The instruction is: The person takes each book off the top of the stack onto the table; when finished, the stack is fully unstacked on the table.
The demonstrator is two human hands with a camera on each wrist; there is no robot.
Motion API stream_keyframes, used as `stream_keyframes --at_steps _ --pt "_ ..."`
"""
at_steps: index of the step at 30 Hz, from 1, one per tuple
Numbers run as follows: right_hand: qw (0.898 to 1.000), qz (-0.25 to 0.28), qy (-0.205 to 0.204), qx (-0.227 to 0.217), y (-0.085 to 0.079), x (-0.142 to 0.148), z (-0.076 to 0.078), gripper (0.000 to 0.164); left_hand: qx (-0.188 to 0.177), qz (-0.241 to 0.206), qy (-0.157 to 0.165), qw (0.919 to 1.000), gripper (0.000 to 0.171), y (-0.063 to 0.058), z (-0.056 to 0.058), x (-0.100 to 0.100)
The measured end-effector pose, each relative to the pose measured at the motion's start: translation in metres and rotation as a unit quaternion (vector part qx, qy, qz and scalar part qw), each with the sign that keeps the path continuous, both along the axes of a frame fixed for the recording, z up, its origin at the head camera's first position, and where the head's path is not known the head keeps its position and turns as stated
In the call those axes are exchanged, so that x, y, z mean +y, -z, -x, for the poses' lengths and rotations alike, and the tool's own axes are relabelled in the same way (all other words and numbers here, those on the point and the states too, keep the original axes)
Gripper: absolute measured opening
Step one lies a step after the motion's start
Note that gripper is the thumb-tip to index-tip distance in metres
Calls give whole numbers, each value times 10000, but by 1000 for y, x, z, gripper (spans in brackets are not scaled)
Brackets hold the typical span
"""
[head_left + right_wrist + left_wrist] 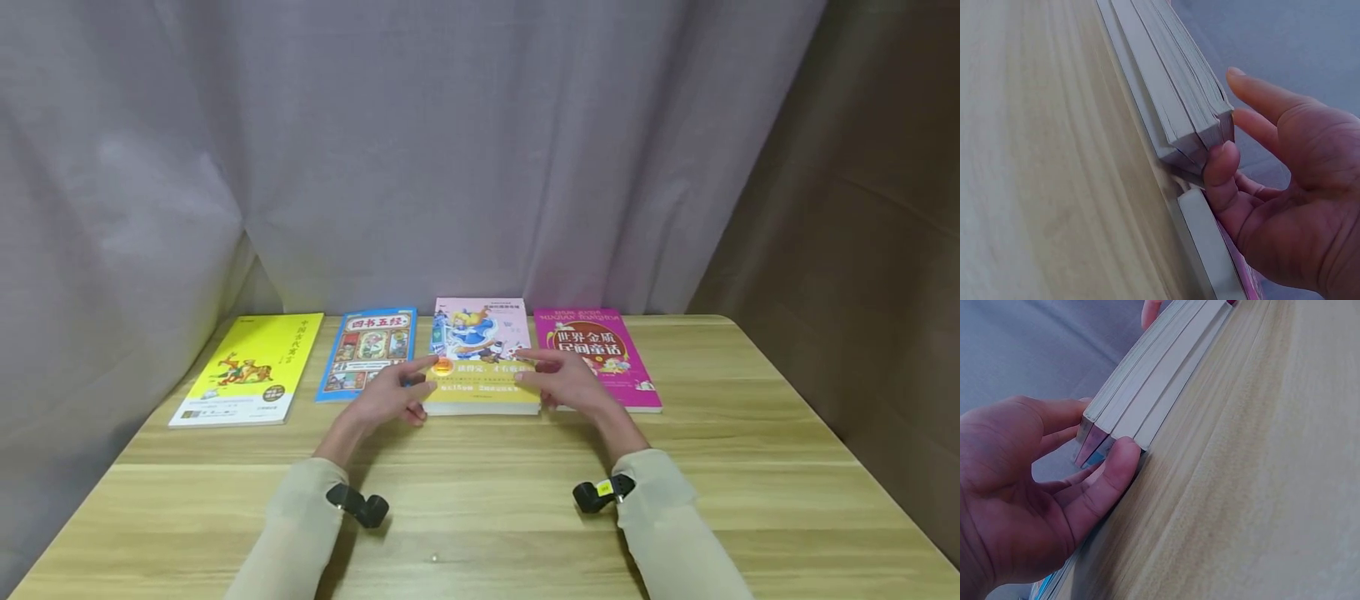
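Note:
A stack of several books [483,321] lies at the middle of the table, topped by a pink picture-covered book with a yellow band. My left hand [390,393] is at the stack's left end, fingertips at its edge and thumb against the near corner of the page block [1147,394]. At the opposite end, my right hand [573,383] has its thumb touching the near corner of the books [1175,81]. Its index finger extends past the top edge. Both hands have their fingers spread and only lightly bent. The covers beneath the top book are hidden.
Left of the stack lie a blue book [367,346] and, farther out, a yellow-and-white book [251,362]. A magenta book [637,371] lies close on the right, partly behind my right hand. A grey curtain [480,150] hangs behind the wooden table [480,517].

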State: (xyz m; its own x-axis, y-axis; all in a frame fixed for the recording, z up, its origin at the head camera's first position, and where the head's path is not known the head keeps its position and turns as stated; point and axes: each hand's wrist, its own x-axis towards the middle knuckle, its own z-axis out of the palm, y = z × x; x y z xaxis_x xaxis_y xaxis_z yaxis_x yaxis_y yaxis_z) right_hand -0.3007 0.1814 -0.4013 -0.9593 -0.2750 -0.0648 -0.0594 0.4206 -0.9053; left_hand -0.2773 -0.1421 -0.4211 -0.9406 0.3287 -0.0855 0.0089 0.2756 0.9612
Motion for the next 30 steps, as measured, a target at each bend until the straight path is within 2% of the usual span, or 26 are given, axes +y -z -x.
stream_keyframes --at_steps 7,12,19,26,30 --pt "9986 -311 413 -126 0 -3 1 58 -56 -25 -88 9999 60 0 1 3" --pt "9978 -331 498 -286 -4 0 1 57 -24 24 -77 10000 58 0 2 6" --pt "9979 -432 346 -335 -7 10 -2 56 -98 -85 -163 9998 60 1 1 6" --pt "9962 -728 -101 -459 -12 22 -9 60 -138 48 -273 9995 63 0 0 5" --pt "9959 -534 -359 -638 -9 31 -14 62 -161 80 -310 9994 64 0 0 6"
